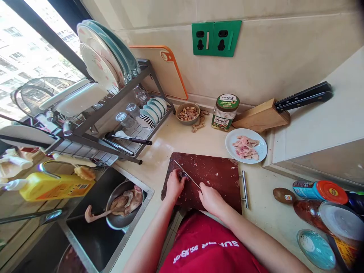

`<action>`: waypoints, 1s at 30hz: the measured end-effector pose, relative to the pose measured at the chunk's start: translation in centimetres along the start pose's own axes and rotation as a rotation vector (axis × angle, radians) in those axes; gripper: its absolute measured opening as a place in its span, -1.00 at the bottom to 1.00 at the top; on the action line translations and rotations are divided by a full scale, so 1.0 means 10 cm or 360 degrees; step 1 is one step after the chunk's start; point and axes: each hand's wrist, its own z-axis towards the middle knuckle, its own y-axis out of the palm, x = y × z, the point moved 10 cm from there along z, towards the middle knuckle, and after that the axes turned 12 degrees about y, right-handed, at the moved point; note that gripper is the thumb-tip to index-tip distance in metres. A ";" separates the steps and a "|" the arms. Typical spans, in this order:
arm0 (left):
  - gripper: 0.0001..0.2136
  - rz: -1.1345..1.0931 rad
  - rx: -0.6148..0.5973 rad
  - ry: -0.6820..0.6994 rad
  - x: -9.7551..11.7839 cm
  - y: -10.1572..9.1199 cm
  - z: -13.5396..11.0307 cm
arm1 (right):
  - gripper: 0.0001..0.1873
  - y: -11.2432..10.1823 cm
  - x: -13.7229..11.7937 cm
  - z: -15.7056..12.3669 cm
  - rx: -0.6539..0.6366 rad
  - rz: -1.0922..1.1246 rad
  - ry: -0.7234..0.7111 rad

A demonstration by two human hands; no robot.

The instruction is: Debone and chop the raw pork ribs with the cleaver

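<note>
My left hand is closed with its fingertips on a small dark piece, whose kind I cannot make out. Wrapped round the handle of a knife is my right hand; the handle itself is hidden. The thin blade slants across the dark red cutting board, right beside the small piece and my left fingertips. Pale scraps are scattered over the board. Beyond its far right corner, a white plate bears slices of pale pink raw meat.
Left stands a dish rack above a sink, where a pan holds a plucked bird. Against the wall are a bowl of chopped pieces, ginger, a jar and a knife block. Jars crowd the right.
</note>
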 end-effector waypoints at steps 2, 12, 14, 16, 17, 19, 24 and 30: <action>-0.71 -0.0007 -0.0106 -0.0086 -0.05 0.06 0.03 | -0.83 -0.03 -0.04 0.04 0.0006 -0.0009 -0.0006; -0.86 0.0049 -0.0274 0.0141 0.24 0.24 -0.12 | -0.84 0.08 0.46 -0.25 -0.0028 0.0254 -0.0003; -0.86 0.0117 -0.0276 0.0128 0.28 0.25 -0.11 | -0.84 0.07 0.36 -0.19 -0.0008 0.0215 0.0021; -0.85 0.0153 -0.0317 0.0126 0.33 0.30 -0.10 | -0.83 0.03 0.20 -0.08 0.0021 0.0164 0.0050; -0.84 0.0172 -0.0338 0.0142 0.36 0.33 -0.09 | -0.83 0.01 0.13 -0.02 0.0038 0.0147 0.0062; -0.84 0.0217 -0.0372 0.0184 0.41 0.37 -0.09 | -0.82 -0.05 0.02 0.09 0.0065 0.0140 0.0063; -0.87 0.0474 -0.0217 0.0143 0.38 0.22 -0.11 | -0.81 -0.09 0.15 0.04 0.0069 0.0161 0.0015; -0.64 0.0427 -0.0164 0.0342 0.36 0.19 -0.24 | -0.84 0.01 0.55 -0.34 0.0023 0.0208 0.0017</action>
